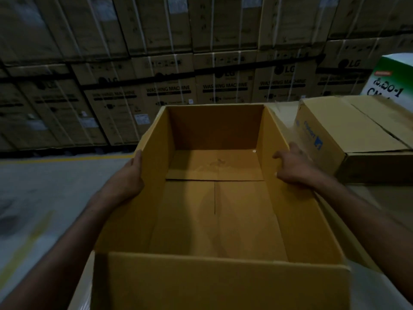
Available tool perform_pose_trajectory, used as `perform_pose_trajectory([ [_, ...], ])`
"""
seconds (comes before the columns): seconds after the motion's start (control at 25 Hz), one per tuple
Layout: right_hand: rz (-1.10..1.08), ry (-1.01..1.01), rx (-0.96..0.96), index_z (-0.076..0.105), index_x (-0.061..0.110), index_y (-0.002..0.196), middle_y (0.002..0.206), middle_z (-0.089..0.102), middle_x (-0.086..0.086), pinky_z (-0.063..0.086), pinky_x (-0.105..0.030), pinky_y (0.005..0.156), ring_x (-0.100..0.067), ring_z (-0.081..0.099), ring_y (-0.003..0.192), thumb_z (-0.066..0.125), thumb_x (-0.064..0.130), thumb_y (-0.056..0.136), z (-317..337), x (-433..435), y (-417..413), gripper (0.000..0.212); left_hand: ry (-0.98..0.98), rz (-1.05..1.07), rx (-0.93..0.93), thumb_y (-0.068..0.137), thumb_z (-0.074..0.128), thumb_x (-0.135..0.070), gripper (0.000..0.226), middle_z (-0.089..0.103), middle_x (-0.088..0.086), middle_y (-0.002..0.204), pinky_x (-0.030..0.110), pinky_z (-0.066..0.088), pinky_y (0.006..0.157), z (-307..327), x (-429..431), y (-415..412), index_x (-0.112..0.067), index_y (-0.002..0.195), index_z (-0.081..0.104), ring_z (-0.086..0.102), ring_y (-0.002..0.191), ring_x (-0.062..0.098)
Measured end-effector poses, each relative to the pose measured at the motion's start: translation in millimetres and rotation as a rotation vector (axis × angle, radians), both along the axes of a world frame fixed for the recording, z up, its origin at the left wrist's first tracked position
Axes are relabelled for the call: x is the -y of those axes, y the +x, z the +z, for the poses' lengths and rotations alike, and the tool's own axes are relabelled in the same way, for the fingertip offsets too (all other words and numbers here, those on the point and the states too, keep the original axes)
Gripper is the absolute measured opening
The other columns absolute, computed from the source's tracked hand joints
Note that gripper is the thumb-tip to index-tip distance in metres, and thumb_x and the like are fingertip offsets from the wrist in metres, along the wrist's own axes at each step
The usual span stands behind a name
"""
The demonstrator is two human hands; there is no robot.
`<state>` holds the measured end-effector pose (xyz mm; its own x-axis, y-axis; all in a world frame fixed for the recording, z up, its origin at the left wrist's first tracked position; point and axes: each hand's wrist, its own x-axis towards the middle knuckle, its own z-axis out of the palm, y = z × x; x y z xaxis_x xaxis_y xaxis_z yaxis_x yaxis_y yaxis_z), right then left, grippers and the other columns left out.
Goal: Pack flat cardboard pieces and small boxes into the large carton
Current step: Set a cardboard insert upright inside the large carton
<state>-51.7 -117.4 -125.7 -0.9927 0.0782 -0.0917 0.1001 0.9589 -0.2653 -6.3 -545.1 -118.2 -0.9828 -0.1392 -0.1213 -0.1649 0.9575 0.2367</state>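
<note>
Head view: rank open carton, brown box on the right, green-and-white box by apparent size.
1. open carton, nearest the camera
2. brown box
3. green-and-white box, cropped by the frame edge, so its rank is unsure

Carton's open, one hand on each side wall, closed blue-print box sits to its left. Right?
Not quite. The head view shows the closed blue-print box to the right of the large carton, past the right hand, not to its left. The rest holds: the carton is open, with the left hand and right hand on its side walls.
</note>
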Motion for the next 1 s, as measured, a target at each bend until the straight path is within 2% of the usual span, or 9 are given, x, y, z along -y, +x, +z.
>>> perform_pose_trajectory([
  [0.12,0.031,-0.065,-0.008,0.048,0.031,0.148,0.167,0.008,-0.006,0.034,-0.049,0.117,-0.034,0.019,0.151,0.075,0.024,0.089,5,-6,36,0.066,-0.152,0.024,-0.032,0.101,0.052,-0.022,0.084,0.002,0.009,0.169,0.053,0.031,0.118,5,-28,45,-0.019,0.162,-0.005,0.019,0.152,0.034],
  [0.2,0.049,-0.109,-0.005,0.046,0.032,0.15,0.169,0.006,-0.006,0.032,-0.048,0.118,-0.033,0.015,0.153,0.075,0.028,0.09,10,-8,60,0.066,-0.146,-0.003,-0.074,0.102,0.054,-0.031,0.079,0.003,0.006,0.169,0.053,0.023,0.121,11,-58,68,-0.023,0.162,0.004,0.01,0.155,0.03],
  [0.28,0.065,-0.166,-0.018,0.045,0.033,0.15,0.17,0.006,-0.007,0.028,-0.047,0.12,-0.032,0.013,0.154,0.074,0.03,0.091,13,-9,81,0.065,-0.005,-0.108,-0.102,0.101,0.056,-0.033,0.07,0.013,0.003,0.169,0.051,0.026,0.121,20,-95,86,-0.027,0.16,0.018,0.015,0.154,0.027],
  [0.4,0.103,-0.261,-0.096,0.047,0.031,0.149,0.169,0.013,-0.006,0.024,-0.042,0.121,-0.029,0.015,0.154,0.073,0.03,0.092,15,-13,115,0.062,0.207,-0.252,-0.167,0.102,0.056,-0.033,0.058,0.035,-0.002,0.161,0.044,0.04,0.112,31,-157,109,-0.032,0.155,0.033,0.038,0.144,0.022],
  [0.52,0.089,-0.326,-0.139,0.042,0.03,0.151,0.163,0.027,-0.001,0.029,-0.037,0.117,-0.024,0.026,0.148,0.07,0.018,0.092,14,-19,143,0.067,0.271,-0.336,-0.236,0.102,0.055,-0.04,0.051,0.046,-0.004,0.152,0.039,0.047,0.099,34,-211,124,-0.038,0.151,0.039,0.049,0.132,0.021],
  [0.72,0.12,-0.448,-0.103,0.045,0.027,0.149,0.158,0.034,-0.001,0.034,-0.041,0.117,-0.025,0.031,0.146,0.061,0.008,0.09,1,-39,167,0.064,0.318,-0.421,-0.23,0.104,0.052,-0.036,0.042,0.055,-0.007,0.143,0.039,0.049,0.097,26,-276,143,-0.035,0.145,0.048,0.054,0.125,0.016],
  [0.84,0.17,-0.605,-0.105,0.045,0.022,0.148,0.147,0.045,-0.001,0.049,-0.039,0.099,-0.02,0.047,0.129,0.065,0.011,0.093,1,-56,174,0.059,0.392,-0.419,-0.27,0.104,0.051,-0.034,0.038,0.061,-0.006,0.137,0.041,0.052,0.096,19,-313,137,-0.035,0.142,0.052,0.057,0.125,0.017],
  [0.92,0.214,-0.64,-0.109,0.047,0.019,0.141,0.134,0.053,-0.002,0.048,-0.032,0.079,-0.019,0.055,0.112,0.067,0.014,0.092,-2,-60,177,0.052,0.403,-0.367,-0.318,0.105,0.05,-0.03,0.037,0.062,-0.004,0.137,0.039,0.052,0.094,16,-341,132,-0.035,0.142,0.051,0.058,0.125,0.018],
  [1.0,0.303,-0.668,-0.111,0.045,0.013,0.133,0.121,0.056,-0.006,0.045,-0.033,0.071,-0.022,0.059,0.1,0.068,0.013,0.09,-9,-67,177,0.048,0.426,-0.291,-0.38,0.106,0.048,-0.023,0.039,0.062,-0.001,0.138,0.037,0.053,0.092,15,-373,128,-0.033,0.143,0.052,0.058,0.123,0.019],
])
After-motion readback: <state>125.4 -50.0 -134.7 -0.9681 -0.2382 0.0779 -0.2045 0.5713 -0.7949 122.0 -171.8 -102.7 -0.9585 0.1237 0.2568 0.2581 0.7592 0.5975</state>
